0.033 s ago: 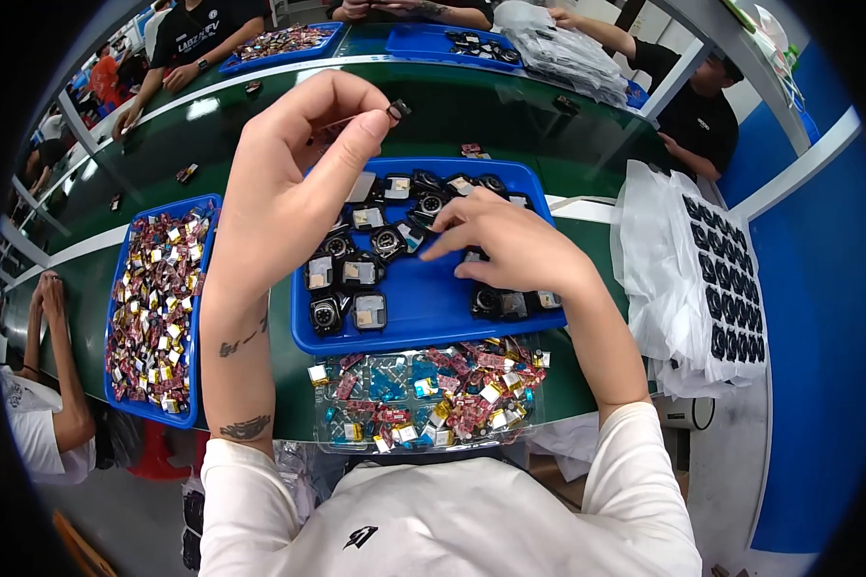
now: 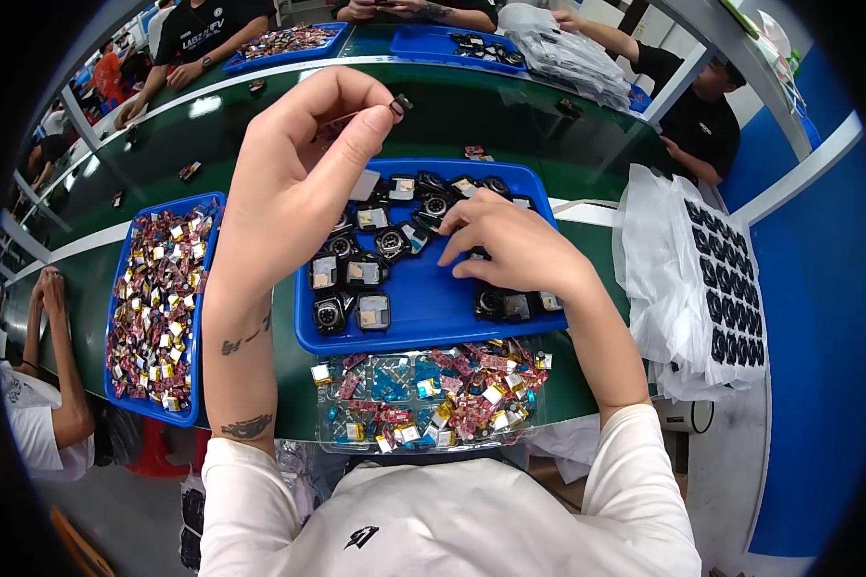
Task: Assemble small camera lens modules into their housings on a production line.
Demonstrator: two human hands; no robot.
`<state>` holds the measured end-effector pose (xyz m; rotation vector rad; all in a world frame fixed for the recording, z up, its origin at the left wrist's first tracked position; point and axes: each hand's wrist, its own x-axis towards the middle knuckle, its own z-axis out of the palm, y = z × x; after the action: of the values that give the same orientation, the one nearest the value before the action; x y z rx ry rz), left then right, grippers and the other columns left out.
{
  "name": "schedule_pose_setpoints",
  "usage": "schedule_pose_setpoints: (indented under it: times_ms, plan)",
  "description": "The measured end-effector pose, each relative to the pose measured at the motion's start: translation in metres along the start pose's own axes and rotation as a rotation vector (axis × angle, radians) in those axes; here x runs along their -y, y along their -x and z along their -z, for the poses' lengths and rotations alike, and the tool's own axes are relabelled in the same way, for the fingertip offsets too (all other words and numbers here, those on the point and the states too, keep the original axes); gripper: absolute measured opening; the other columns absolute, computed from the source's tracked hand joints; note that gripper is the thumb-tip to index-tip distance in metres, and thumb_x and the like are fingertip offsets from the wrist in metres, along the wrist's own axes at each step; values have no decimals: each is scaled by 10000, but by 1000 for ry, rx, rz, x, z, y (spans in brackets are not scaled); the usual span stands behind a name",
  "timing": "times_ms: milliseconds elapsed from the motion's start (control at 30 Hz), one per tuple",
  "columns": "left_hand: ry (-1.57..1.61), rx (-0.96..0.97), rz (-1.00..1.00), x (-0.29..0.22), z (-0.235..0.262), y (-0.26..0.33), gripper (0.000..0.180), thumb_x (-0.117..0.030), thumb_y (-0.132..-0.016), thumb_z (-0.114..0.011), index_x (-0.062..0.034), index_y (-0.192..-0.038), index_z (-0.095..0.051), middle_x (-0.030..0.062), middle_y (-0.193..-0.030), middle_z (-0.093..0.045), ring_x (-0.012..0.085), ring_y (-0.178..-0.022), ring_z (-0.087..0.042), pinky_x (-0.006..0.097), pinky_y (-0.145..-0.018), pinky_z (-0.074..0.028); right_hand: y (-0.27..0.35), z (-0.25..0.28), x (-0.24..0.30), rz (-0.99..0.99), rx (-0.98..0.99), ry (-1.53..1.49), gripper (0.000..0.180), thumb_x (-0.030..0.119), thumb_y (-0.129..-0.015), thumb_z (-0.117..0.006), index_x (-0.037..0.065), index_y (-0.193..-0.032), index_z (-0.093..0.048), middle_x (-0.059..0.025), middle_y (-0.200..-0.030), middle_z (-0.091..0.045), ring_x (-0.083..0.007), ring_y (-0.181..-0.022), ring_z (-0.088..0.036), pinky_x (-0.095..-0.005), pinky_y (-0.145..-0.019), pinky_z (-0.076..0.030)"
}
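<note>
The left hand (image 2: 303,173) pinches a black part (image 2: 401,104), the right hand's (image 2: 510,242) grip is loosely parted, and many loose boards (image 2: 471,412) seemingly remain.

A tray (image 2: 423,313) of watch cases (image 2: 391,243) lies mid-frame, the right hand (image 2: 510,245) over its right half, the left hand (image 2: 298,183) beyond its upper-left corner. Just below it, at lower centre, sits a blister tray (image 2: 325,423) with circuit boards (image 2: 467,413). Centre left stands a side tray (image 2: 198,389) (boards again); right, parts (image 2: 722,260) in rows on layered sheets (image 2: 649,288).
</note>
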<state>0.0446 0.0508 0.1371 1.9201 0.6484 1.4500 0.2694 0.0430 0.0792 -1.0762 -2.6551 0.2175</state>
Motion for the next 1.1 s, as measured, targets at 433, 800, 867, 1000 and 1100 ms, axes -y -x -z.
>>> schedule_pose_setpoints:
  times_ms: [433, 800, 867, 1000, 1100]
  plan:
    - [47, 96, 20, -7, 7, 3, 167, -162, -922, -562, 2, -948, -573, 3, -879, -555, 55, -832, -532, 216, -757, -474, -47, -49, -36, 11, 78, 10, 361, 210, -864, -573, 153, -1221, -563, -131, -1346, -449, -315, -1244, -367, -491, -999, -321]
    - [-10, 169, 106, -8, -1, 3, 147, -134, -880, -634, 10, -904, -622, -34, -781, -564, 11, -710, -482, 163, -588, -370, 25, -30, 2, -15, 40, -229, 603, 48, -706, -700, 42, -1274, -499, -146, -1266, -522, -329, -1151, -510, -393, -998, -404]
    - [4, 167, 109, -10, -3, 3, 149, -130, -874, -642, 17, -899, -632, -28, -775, -579, 13, -704, -493, 163, -585, -378, 30, -28, 1, -78, 7, -242, 440, 69, -733, -706, 19, -1157, -601, -138, -1116, -626, -284, -999, -611, -352, -902, -475]
    - [-17, 146, 96, -8, -4, 4, 158, -124, -863, -656, 32, -889, -646, -12, -763, -606, 20, -696, -521, 162, -590, -399, 25, -13, 2, -361, -139, -652, 193, 110, -808, -689, -28, -942, -687, -80, -817, -696, -112, -745, -643, -229, -693, -493]
    - [3, 162, 140, -11, -5, 3, 147, -112, -858, -657, 33, -872, -642, -6, -765, -609, 22, -703, -527, 163, -608, -411, 17, -1, 1, -406, -360, -900, 188, 140, -843, -679, -6, -960, -696, -48, -845, -687, -70, -761, -613, -216, -679, -489]
